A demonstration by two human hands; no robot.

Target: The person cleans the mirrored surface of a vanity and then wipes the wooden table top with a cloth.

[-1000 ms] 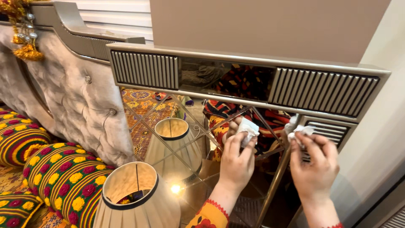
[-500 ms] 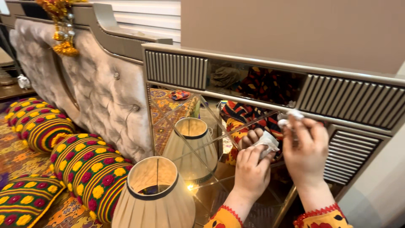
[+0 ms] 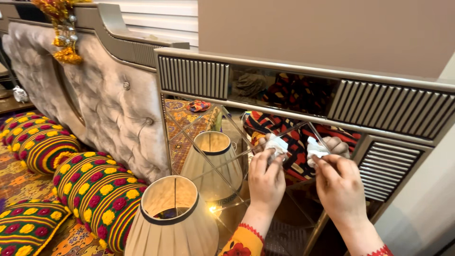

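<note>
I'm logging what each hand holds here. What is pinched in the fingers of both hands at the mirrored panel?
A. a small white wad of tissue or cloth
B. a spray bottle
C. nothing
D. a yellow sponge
A: the left hand and the right hand each press a white wad against the mirrored panel.

A pleated beige lampshade with a dark rim (image 3: 173,223) stands at the near centre; its reflection shows just beyond it. Left of it lie round bolster cushions with red, yellow and green woven bands (image 3: 97,194), one behind another toward the far left. A tufted grey velvet headboard with fabric buttons (image 3: 111,114) rises behind the cushions. A gold tinsel ornament with beads (image 3: 64,31) hangs on the headboard's top rail at the far left. A plain beige wall (image 3: 332,28) fills the far right.
</note>
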